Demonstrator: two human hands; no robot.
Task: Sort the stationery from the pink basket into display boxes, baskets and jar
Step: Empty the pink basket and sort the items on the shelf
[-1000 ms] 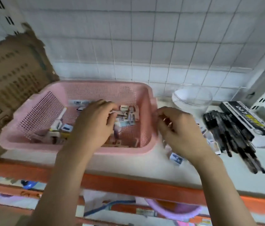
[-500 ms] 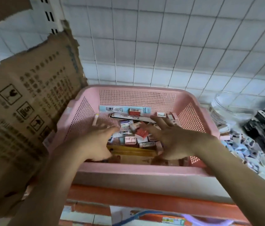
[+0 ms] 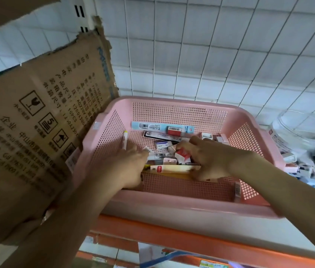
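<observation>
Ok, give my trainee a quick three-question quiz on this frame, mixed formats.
1. True or false: both hands, left and right, are inside the pink basket.
2. What stands just left of the basket? A) cardboard box B) glass jar C) black pens
3. Fill in: the small packet at the right hand's fingers is white and ____.

Key: 1 true; 2 A, the cardboard box; the glass jar is on the right; 3 red.

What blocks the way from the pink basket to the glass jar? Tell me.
Nothing visible stands between them. The glass jar sits just right of the pink basket; only the basket's right wall must be cleared. Both hands, left hand and right hand, are inside the basket.
</observation>
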